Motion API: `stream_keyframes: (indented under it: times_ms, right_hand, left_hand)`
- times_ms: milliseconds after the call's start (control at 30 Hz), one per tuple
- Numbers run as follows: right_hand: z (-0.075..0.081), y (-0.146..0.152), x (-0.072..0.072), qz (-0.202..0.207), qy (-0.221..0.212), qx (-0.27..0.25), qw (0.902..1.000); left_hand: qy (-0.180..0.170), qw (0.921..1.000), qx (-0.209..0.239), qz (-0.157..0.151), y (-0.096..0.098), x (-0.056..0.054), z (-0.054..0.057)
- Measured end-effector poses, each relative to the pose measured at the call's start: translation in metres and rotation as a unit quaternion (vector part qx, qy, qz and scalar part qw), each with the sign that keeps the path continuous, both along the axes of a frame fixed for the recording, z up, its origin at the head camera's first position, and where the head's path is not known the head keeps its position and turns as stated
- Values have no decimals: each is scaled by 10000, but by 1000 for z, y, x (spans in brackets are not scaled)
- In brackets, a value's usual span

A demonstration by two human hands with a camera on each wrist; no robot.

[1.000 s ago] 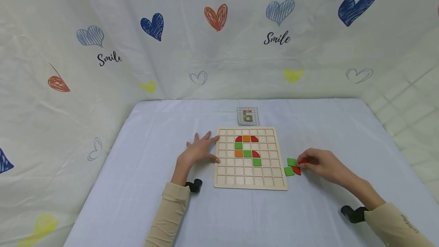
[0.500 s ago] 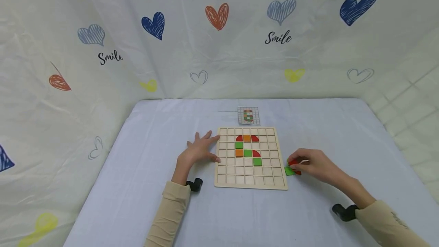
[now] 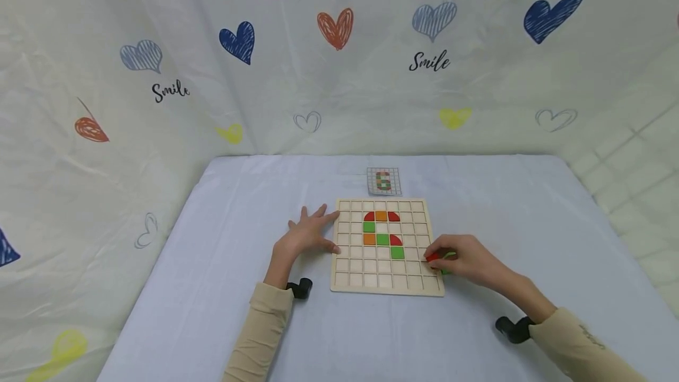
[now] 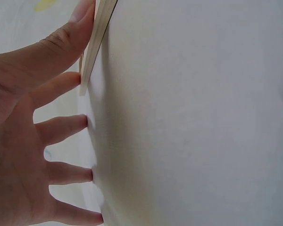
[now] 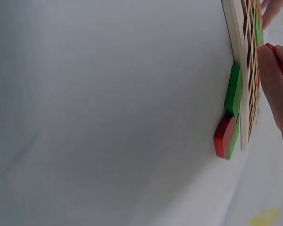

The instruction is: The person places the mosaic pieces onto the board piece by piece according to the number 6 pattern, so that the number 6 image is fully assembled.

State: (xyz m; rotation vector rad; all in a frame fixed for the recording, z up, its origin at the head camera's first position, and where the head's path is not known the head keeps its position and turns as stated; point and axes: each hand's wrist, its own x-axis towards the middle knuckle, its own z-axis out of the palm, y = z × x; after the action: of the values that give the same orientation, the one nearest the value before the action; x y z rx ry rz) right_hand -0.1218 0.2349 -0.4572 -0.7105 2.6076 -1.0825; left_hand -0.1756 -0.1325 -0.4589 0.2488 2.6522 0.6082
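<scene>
A square wooden grid board (image 3: 350,279) lies flat on the table, several red, orange and green tiles set in its cells. My left hand (image 3: 306,233) is spread at the board's left side; thumb and index finger touch its edge, and in the left wrist view the other fingertips rest on the cloth. My right hand (image 3: 469,258) pinches a red tile (image 3: 432,257) with one rounded side between thumb and fingers, over the board's right edge. Beneath that hand, mostly hidden in the head view, loose green tiles (image 5: 234,89) and another red tile (image 5: 225,135) lie beside the board.
Behind the board lies a small card (image 3: 384,181) with a printed coloured grid pattern. White cloth covers the table (image 3: 254,193). A curtain (image 3: 371,87) printed with hearts hangs at the back and sides.
My right hand has moved left with the red tile, from the loose tiles to above the board's right edge. My left hand has stayed in place.
</scene>
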Motion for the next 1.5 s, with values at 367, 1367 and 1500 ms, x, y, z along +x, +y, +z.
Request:
stream_keyframes:
  times_ms: [367, 1367, 1500]
  right_hand:
    - [-7, -21, -1, 298, 64, -134, 9994]
    - [-9, -51, -2, 609, 291, -250, 9974]
    - [-7, -53, -1, 626, 253, -272, 9973]
  left_hand:
    - [-10, 10000, 6, -2, -1, 4, -1]
    - [7, 10000, 5, -36, 0, 3, 6]
    - [20, 10000, -43, -81, -1, 3, 6]
